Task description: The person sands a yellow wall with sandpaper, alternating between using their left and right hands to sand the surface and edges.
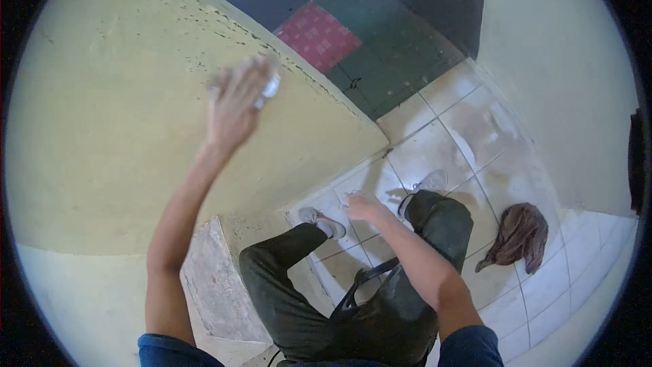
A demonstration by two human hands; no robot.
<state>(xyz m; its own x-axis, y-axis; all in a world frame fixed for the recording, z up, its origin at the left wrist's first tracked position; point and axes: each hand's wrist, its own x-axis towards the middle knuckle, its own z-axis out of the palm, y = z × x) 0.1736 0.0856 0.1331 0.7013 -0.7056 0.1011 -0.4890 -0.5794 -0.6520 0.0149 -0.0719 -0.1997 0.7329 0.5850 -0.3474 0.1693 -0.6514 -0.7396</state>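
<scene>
My left hand [236,105] presses a crumpled white cloth or paper [271,88] against the yellow wall [136,122], just below the wall's chipped edge. Motion smears the fingers, and most of the white piece is hidden under them. Dark chips and flaked paint mark the wall around this hand. Away from the wall, my right hand [365,206] hangs above the tiled floor between my knees. Its fingers look curled in; what they hold, if anything, is too small to make out.
A brown crumpled cloth or bag [517,236] lies on the white floor tiles [421,153] at right. A rough plastered block [224,285] stands by my left leg. Beyond the wall edge is a green floor patch [401,61] with a pink tile [319,37]. A pale wall [557,81] rises on the right.
</scene>
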